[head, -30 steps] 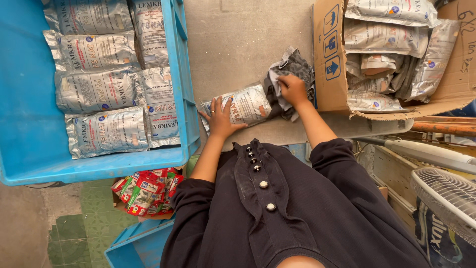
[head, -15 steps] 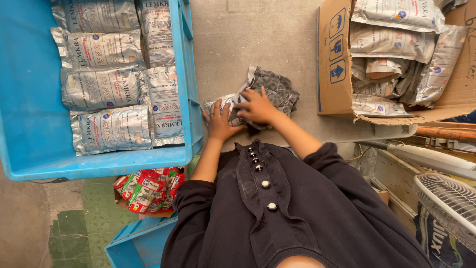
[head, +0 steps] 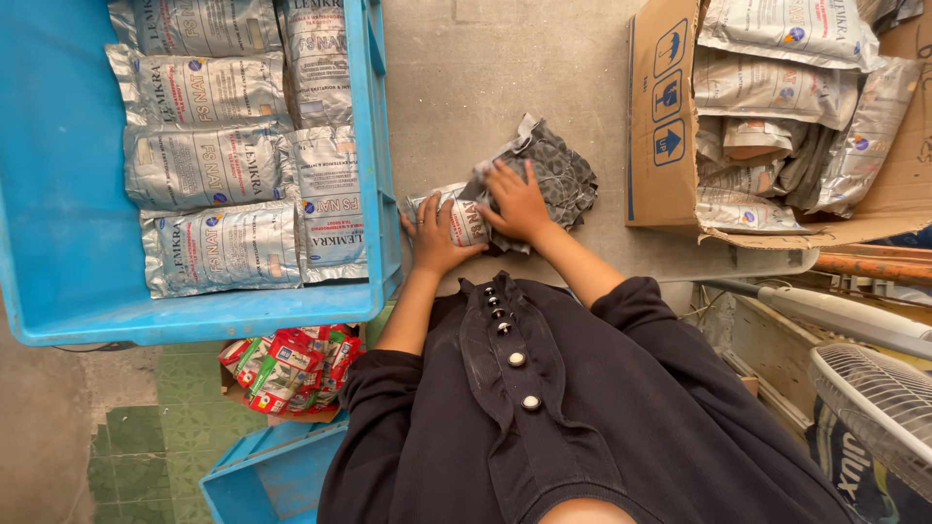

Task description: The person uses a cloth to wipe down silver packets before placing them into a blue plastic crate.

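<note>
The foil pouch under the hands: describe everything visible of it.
The pouch is a silver foil packet, crinkled and shiny, with print on its face. It lies flat on the grey concrete floor between the blue crate and the cardboard box. The left hand presses on its near end; the right hand lies across its far end, over a dark grey crumpled pack beside it. Much is hidden.
</note>
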